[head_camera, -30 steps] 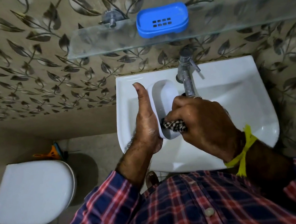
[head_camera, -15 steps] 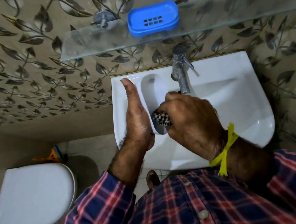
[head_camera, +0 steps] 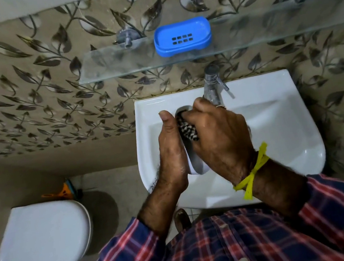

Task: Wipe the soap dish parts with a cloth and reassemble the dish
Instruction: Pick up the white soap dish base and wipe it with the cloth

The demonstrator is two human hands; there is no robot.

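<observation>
The white soap dish base (head_camera: 195,165) stands on edge over the sink, its hollow facing right. My left hand (head_camera: 171,153) lies flat against its back, fingers straight and pointing away from me. Gripped in my right hand (head_camera: 219,136) is a black-and-white checked cloth (head_camera: 188,131), which it presses into the hollow near the dish's far end. The blue slotted insert (head_camera: 182,37) of the dish sits apart on the glass shelf (head_camera: 263,32) above.
A white wall sink (head_camera: 280,135) lies under both hands, with a chrome tap (head_camera: 212,87) just beyond my right hand. At lower left is a closed white toilet lid (head_camera: 40,241), and an orange object (head_camera: 63,190) lies on the floor behind it.
My right hand has slid the cloth from the near end of the white dish up to its far end. My left hand keeps its place against the dish.
</observation>
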